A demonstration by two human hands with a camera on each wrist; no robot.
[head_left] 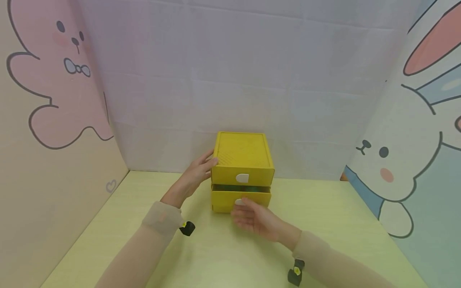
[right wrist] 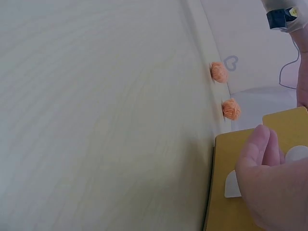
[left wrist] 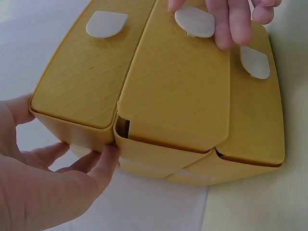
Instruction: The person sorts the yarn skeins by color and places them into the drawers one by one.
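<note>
A yellow drawer box (head_left: 244, 150) stands on the table against the back wall. The left wrist view shows three drawers, each with a white tab handle. The middle drawer (left wrist: 178, 77) sticks out past the other two, with a strip of dark green showing inside it in the head view. My right hand (head_left: 257, 220) pinches the white handle (left wrist: 195, 21) of that drawer, thumb above and fingers below. Against the box's left side, my left hand (head_left: 196, 174) rests with spread fingers, its thumb at the top edge. The top drawer (left wrist: 82, 72) and bottom drawer (left wrist: 255, 110) are pushed in.
The pale table (head_left: 216, 256) meets a white back wall (head_left: 245, 72). Side walls bear a pink cartoon animal (head_left: 61, 80) and a white rabbit (head_left: 396, 156). In the right wrist view, two orange yarn-like balls (right wrist: 219, 72) sit by the table's edge.
</note>
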